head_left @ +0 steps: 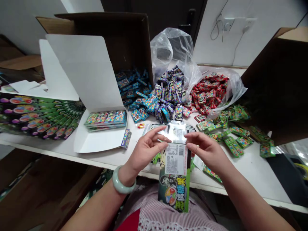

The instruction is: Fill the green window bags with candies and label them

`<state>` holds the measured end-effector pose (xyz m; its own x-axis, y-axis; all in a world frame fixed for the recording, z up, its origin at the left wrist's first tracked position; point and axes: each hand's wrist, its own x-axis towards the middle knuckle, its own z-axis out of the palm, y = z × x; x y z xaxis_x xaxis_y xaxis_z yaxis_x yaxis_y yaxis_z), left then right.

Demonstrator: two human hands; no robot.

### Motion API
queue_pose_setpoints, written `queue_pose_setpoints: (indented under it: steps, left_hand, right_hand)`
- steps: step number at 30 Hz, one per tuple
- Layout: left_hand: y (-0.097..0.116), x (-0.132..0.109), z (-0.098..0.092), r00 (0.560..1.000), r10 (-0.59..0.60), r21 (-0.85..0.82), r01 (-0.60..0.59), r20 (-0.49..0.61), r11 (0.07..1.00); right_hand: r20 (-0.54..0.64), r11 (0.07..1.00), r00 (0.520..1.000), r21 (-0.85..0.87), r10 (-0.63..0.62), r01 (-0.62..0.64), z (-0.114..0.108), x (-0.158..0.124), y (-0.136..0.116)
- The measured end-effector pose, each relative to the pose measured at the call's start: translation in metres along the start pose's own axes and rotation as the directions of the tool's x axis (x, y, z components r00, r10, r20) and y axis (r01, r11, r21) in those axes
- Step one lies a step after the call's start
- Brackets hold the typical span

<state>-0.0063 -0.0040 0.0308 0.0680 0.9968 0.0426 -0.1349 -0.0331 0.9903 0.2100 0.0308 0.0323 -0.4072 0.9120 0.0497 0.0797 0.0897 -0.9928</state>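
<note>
White-walled room with a dark door at top centre and a long white table running across the frame. Centre bottom, the left hand and right hand both close on the top of a glossy candy strip, pinching it between thumbs and fingers, while its green printed length with a white barcode label hangs down past the table edge. A pale jade bangle circles the left wrist.

Loose green candy packets lie right of the hands, below a red packet heap on a clear plastic bag. Purple packets and blue packets pile up at centre. Upper left, a cardboard box stands behind an open white carton holding a stack of packets. Green printed cards fan out at far left.
</note>
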Motion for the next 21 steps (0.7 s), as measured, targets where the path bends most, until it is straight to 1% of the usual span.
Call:
queue_pose_setpoints:
  steps: [3,5,7,10,13,15,17,19,21]
  left_hand:
    - [0.003,-0.004,-0.002,0.999,0.031,0.084,-0.032,0.014,0.996]
    - [0.006,-0.004,-0.001,0.998,0.056,0.107,-0.057,0.017,0.993]
    - [0.009,-0.003,0.001,0.998,0.054,0.099,-0.053,-0.01,0.994]
    - [0.012,0.002,0.005,0.998,0.021,0.088,-0.015,-0.065,0.996]
    - [0.013,0.005,0.005,0.997,0.003,0.093,0.005,-0.078,0.996]
    - [0.013,0.004,0.003,0.998,0.019,0.112,-0.013,-0.06,0.994]
    - [0.012,0.0,-0.002,0.998,0.061,0.142,-0.06,-0.001,0.988]
    - [0.011,-0.004,-0.007,0.991,0.12,0.168,-0.128,0.06,0.977]
    - [0.01,-0.008,-0.011,0.982,0.165,0.183,-0.179,0.091,0.967]
  right_hand:
    - [0.041,0.974,0.993,-0.192,-0.113,0.118,0.0,-0.002,-0.006]
    - [0.084,0.952,0.988,-0.27,-0.129,0.147,0.001,-0.003,-0.011]
    - [0.083,0.955,0.993,-0.276,-0.086,0.106,0.003,0.0,-0.017]
    - [0.074,0.984,0.997,-0.177,0.031,-0.017,0.005,0.008,-0.025]
    - [0.137,0.989,0.983,-0.101,0.122,-0.109,0.007,0.016,-0.03]
    - [0.167,0.986,0.977,-0.12,0.132,-0.113,0.007,0.017,-0.033]
    - [0.188,0.984,0.979,-0.175,0.078,-0.045,0.007,0.014,-0.033]
    - [0.195,0.971,0.98,-0.229,-0.029,0.074,0.008,0.008,-0.031]
    - [0.164,0.949,0.979,-0.268,-0.123,0.164,0.009,0.0,-0.025]
